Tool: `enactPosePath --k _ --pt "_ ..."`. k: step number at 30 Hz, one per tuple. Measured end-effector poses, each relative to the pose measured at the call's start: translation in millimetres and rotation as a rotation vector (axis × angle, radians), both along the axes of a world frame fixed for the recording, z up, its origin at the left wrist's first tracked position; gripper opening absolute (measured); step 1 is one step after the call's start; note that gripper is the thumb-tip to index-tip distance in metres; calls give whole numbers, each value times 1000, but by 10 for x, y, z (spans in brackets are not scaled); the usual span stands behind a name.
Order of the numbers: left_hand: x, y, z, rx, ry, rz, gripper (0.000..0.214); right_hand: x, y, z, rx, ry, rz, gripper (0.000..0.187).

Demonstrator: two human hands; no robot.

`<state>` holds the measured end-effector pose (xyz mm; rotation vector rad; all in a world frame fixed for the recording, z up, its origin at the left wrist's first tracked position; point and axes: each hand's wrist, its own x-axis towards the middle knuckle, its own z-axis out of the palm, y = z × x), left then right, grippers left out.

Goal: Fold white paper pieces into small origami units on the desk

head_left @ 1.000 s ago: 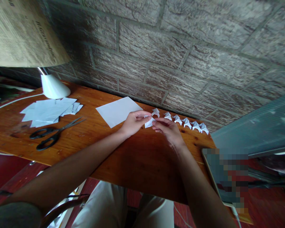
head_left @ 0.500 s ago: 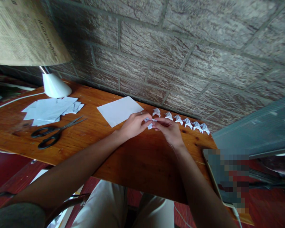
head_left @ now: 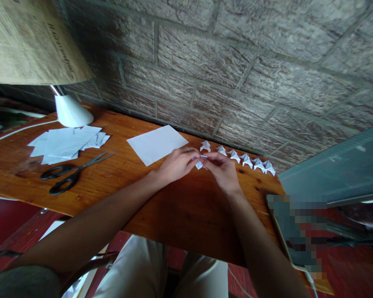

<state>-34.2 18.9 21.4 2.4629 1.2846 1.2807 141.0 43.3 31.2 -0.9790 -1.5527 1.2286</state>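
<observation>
Between my two hands is a small folded piece of white paper, partly hidden by the fingers. My left hand pinches its left side, and my right hand pinches the right side with thumb and forefinger. Just beyond my right hand, several small folded paper figures with pointed tips stand in a slanting row along the wall. A flat white sheet of paper lies to the left, behind my left hand.
On the left of the wooden table are black-handled scissors, a pile of cut paper pieces and a lamp. A brick-patterned wall borders the back. A pixelated flat device lies at the right edge.
Both hands still pinch the folded paper. My left hand's fingers have shifted slightly right, closer to my right hand, and the paper's visible part has changed a little.
</observation>
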Motion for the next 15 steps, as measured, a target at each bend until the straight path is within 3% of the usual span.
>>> enactPosePath --k 15 --pt "-7 -20 -16 10 -10 85 10 16 -3 57 -90 45 83 30"
